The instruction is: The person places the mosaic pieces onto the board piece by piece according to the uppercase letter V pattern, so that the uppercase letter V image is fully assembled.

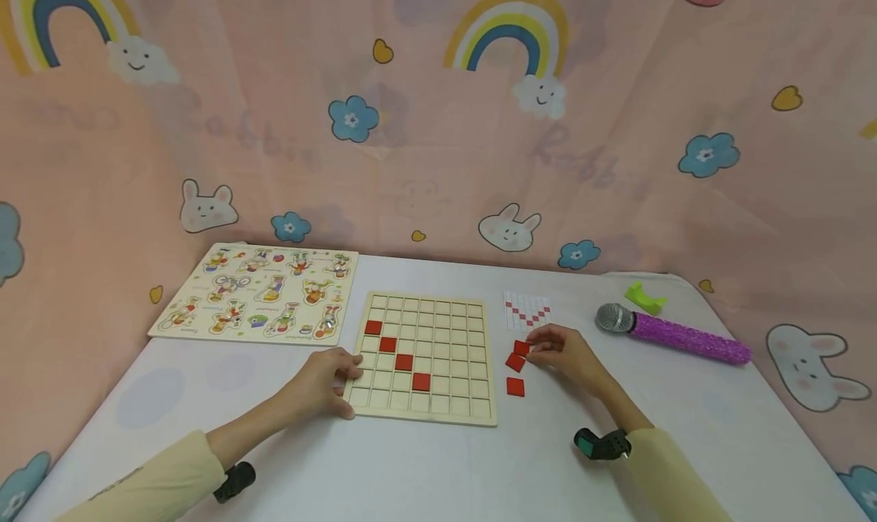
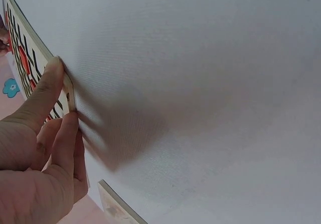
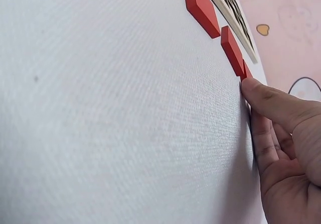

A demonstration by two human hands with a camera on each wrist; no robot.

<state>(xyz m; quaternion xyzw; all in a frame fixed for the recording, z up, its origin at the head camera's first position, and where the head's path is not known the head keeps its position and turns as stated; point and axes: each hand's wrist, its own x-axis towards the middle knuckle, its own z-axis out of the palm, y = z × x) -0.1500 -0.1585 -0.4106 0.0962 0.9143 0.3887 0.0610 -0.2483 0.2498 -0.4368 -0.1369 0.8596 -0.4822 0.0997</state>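
My left hand holds the near left corner of a pale wooden grid board, thumb on one edge and fingertips on the adjoining one. Several red square tiles sit in its cells in a diagonal running down to the right. Right of the board, my right hand pinches the farthest loose red tile, mostly covered by the thumb in the right wrist view. A second red tile lies turned against it. Closer to me lies a third tile, apart from both.
Behind the loose tiles lies a small pattern card with a red V of squares. A purple microphone and a lime-green plastic piece lie at the right. A wooden picture puzzle lies at the back left, near a patterned pink curtain.
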